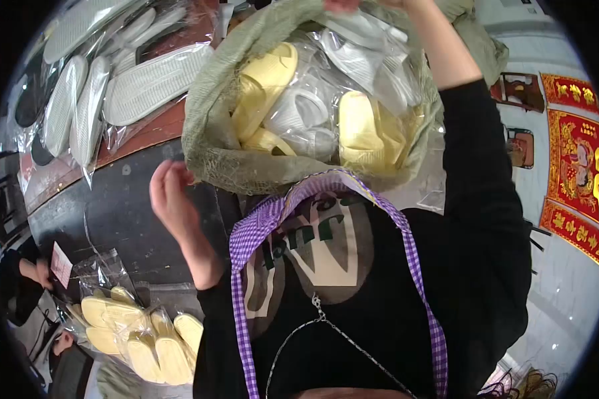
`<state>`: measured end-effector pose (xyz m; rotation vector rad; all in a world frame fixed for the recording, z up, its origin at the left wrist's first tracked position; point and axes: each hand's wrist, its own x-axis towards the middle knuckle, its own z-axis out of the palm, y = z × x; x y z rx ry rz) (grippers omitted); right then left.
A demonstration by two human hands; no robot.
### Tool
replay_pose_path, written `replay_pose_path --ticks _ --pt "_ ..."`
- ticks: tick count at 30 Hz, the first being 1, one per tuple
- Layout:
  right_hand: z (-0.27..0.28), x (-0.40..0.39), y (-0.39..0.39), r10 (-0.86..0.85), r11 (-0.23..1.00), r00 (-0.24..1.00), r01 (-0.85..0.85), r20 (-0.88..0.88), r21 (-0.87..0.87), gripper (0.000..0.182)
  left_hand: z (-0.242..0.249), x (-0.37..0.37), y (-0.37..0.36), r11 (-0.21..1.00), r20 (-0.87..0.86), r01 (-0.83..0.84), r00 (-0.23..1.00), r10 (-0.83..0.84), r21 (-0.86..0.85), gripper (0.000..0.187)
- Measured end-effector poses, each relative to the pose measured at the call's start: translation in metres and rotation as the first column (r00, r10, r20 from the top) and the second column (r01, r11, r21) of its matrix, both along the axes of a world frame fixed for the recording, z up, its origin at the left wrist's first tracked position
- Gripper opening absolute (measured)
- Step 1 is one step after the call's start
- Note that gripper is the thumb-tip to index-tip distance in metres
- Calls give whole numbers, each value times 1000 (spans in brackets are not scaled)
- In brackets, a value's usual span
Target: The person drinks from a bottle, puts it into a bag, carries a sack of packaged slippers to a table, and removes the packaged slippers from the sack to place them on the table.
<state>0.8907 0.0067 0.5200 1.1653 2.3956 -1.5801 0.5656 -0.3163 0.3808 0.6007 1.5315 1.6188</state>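
A green mesh sack (209, 113) stands wide open in front of me. Inside it lie yellow slippers (361, 130) and white slippers (301, 110), wrapped in clear plastic. Just outside the sack's left rim is my left hand (171, 193), slightly blurred, its fingers loosely bent and nothing visible in them. My right arm reaches over the sack's far right side. Only a blurred bit of my right hand (343, 5) shows at the top edge, above the white slippers; its fingers are mostly cut off.
Bagged white slippers (156, 83) lie on a reddish-brown surface at the upper left. Beside my left arm is a black table (133, 199). Bagged yellow slippers (146, 339) lie at the lower left, near another person's hand (41, 272). Red banners (576, 159) are at the right.
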Motion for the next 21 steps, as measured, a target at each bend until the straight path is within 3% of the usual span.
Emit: replay_pose_path --ticks 2,3,4,5,6,8,9,10,13,14,17,18,20,21 --pt "-31 36 -66 -148 985 977 131 151 114 36 12 37 17 980 -127 196 972 -197 -18 19" --pt "-42 48 -85 -122 990 955 97 271 103 35 10 51 29 954 -145 298 943 -298 -23 20" --pt "-55 62 -100 -95 994 916 64 391 89 34 2 61 43 906 -329 410 846 -420 -105 23" --pt "-80 82 -115 -100 987 915 43 391 152 37 -9 71 52 840 -482 501 695 -534 -208 27" --pt "-99 99 -127 -115 975 912 28 394 221 42 -24 80 55 825 -490 521 673 -554 -217 29" --pt "-106 116 -157 -406 876 789 191 462 443 47 -52 100 67 797 -511 564 630 -585 -216 35" --pt "-101 120 -175 -546 794 698 255 464 551 50 -47 112 63 802 -445 579 685 -576 -146 38" --pt "-81 115 -186 -656 729 661 427 365 535 66 -55 118 62 782 -458 608 662 -594 -135 38" --pt "-137 151 -169 -729 348 672 524 -127 778 80 -52 138 50 717 -364 683 638 -679 -140 34" --pt "-134 146 -164 -716 331 671 571 -195 751 87 -56 144 46 699 -413 702 600 -686 -141 33" --pt "-117 108 -147 -731 214 637 553 -243 806 91 -46 150 39 669 -650 741 478 -591 -64 30" --pt "-116 93 -140 -732 162 629 534 -261 830 82 -40 148 35 660 -729 751 436 -527 -28 30" --pt "-120 73 -123 -727 65 621 488 -294 870 67 -27 142 30 672 -648 738 486 -587 -55 29" --pt "-122 72 -115 -743 191 636 499 -208 845 56 -22 138 27 678 -602 732 512 -612 -68 28"
